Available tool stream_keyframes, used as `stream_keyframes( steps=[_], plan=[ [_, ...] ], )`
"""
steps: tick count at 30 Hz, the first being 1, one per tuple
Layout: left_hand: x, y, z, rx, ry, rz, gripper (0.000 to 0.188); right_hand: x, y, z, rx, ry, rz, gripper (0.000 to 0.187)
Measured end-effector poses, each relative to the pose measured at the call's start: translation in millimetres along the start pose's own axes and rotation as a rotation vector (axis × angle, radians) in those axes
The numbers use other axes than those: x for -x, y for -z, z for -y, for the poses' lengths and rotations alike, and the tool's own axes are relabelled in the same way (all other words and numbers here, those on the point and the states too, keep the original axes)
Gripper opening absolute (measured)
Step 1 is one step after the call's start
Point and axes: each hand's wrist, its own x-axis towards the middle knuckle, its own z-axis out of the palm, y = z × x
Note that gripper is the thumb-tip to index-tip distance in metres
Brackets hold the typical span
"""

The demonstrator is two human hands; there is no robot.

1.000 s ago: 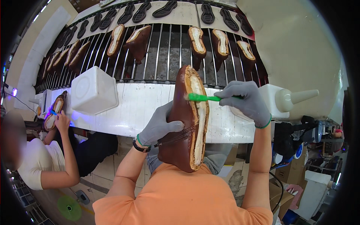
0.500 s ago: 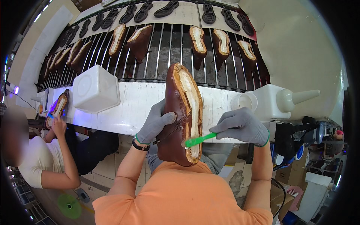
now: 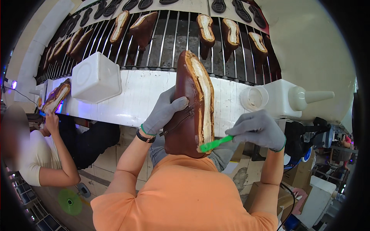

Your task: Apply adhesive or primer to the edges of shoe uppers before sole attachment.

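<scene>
My left hand [image 3: 165, 111], in a grey glove, grips a brown leather shoe upper [image 3: 189, 111] by its side and holds it sole side up, toe pointing away. Its pale insole strip [image 3: 203, 96] faces right. My right hand [image 3: 259, 130], also gloved grey, holds a green brush [image 3: 214, 144] whose tip touches the shoe's bottom edge near the heel.
A white ledge [image 3: 135, 100] runs in front of a metal rod conveyor [image 3: 169, 38] carrying several brown shoes. A white square tub [image 3: 95, 77] and a white nozzle container [image 3: 289, 98] stand on the ledge. At the left, another person [image 3: 36, 150] holds a shoe [image 3: 56, 96].
The green brush has travelled from the shoe's toe end down along the insole edge to the heel end. The shoe has tilted more upright in my left hand.
</scene>
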Motion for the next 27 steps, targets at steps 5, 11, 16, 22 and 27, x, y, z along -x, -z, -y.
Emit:
stream_keyframes(
  steps=[5, 11, 16, 22, 27],
  plan=[
    [-6, -7, 5, -0.004, 0.032, 0.036, 0.07, -5, 3, -6, 0.123, -0.058, -0.253, 0.025],
    [-10, -11, 9, -0.042, 0.122, 0.064, 0.068, 8, 6, -3, -0.066, -0.075, -0.011, 0.025],
    [-12, -14, 15, 0.01, 0.29, 0.113, 0.065, 9, 13, -3, -0.049, -0.079, 0.069, 0.024],
    [-13, -24, 24, 0.181, 0.512, 0.157, 0.062, -4, 19, -9, -0.1, -0.025, 0.132, 0.026],
    [-17, -28, 51, 0.391, 0.461, 0.361, 0.057, -16, 23, -10, -0.123, 0.015, 0.157, 0.026]
  ],
)
